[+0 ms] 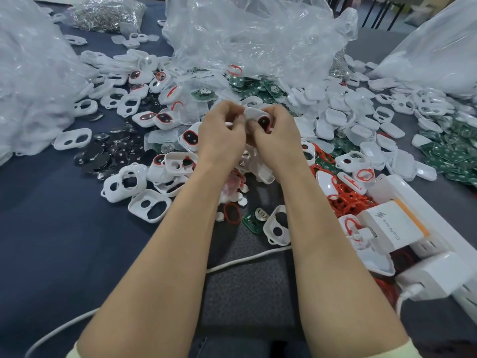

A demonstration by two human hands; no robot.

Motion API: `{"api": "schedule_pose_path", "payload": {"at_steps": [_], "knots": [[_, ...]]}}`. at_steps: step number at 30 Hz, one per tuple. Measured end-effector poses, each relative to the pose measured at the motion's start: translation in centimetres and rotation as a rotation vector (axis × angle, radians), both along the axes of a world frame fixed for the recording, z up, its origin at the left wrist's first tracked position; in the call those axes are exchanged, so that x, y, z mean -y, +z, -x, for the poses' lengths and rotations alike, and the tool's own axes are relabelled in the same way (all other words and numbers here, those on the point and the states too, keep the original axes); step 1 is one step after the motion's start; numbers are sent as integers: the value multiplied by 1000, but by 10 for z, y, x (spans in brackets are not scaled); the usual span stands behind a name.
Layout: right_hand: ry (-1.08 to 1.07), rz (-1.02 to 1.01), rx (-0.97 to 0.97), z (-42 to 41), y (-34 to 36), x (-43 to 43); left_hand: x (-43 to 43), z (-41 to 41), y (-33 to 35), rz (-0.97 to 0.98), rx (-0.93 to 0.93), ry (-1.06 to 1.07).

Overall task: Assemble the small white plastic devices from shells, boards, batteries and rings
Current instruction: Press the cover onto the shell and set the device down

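Both hands meet over the middle of the table around one small white device with a dark oval window ringed in red. My left hand pinches its left end with curled fingers. My right hand grips its right side, thumb near the red-ringed window. Empty white shells with two holes lie at the left front. Green boards are heaped behind the hands and more green boards lie at the far right. Red rings are piled at the right. Dark round discs lie at the left.
Large clear plastic bags stand at the back, left and right. A bag of small metal parts sits at the back left. White chargers on a power strip lie at the right front. A white cable crosses the dark table cloth.
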State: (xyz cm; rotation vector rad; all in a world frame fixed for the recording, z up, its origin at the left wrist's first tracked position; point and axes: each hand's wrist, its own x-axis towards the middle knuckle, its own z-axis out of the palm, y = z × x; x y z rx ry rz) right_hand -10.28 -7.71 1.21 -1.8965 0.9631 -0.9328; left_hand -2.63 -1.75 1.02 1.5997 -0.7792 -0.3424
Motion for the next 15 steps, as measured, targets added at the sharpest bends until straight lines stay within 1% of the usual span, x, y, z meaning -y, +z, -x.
{"api": "schedule_pose_path", "payload": {"at_steps": [3,6,8,10,12,14,15], "knots": [[-19,-16,43,0,0,-2,0,2,0,20,-23,-34],[-23,-36,107,2,4,-2,-2,3,3,141,-157,-95],[7,-68,124,6,6,-1,-2,3,3,210,-217,-84],[21,-54,72,10,6,1,-1,1,2,218,-175,-36],[6,23,0,13,7,3,0,2,1,175,-50,-26],[13,89,2,13,8,2,1,3,0,115,72,-25],[24,112,23,14,8,0,1,3,-1,99,104,-22]]}}
